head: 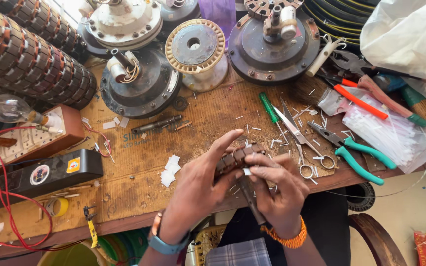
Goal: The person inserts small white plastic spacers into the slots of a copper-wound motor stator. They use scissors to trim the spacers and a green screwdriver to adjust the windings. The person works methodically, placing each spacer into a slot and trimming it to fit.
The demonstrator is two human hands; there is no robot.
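My left hand (pixel 198 184) and my right hand (pixel 278 189) hold a round brown slotted motor core (pixel 236 158) between them above the near edge of the wooden workbench (pixel 139 189). The left fingers wrap its left side, with the index finger stretched over the top. Fingers of my right hand press a small white strip (pixel 247 171) against the core's slots. A dark shaft (pixel 250 199) sticks down from the core between both palms.
Scissors (pixel 299 140), a green screwdriver (pixel 268 107) and teal pliers (pixel 353 152) lie just right of my hands. Fan motor housings (pixel 141 83) and a wire spool (pixel 196 49) stand at the back. A bag of white strips (pixel 385 133) lies right, a black box (pixel 40 175) and red wires left.
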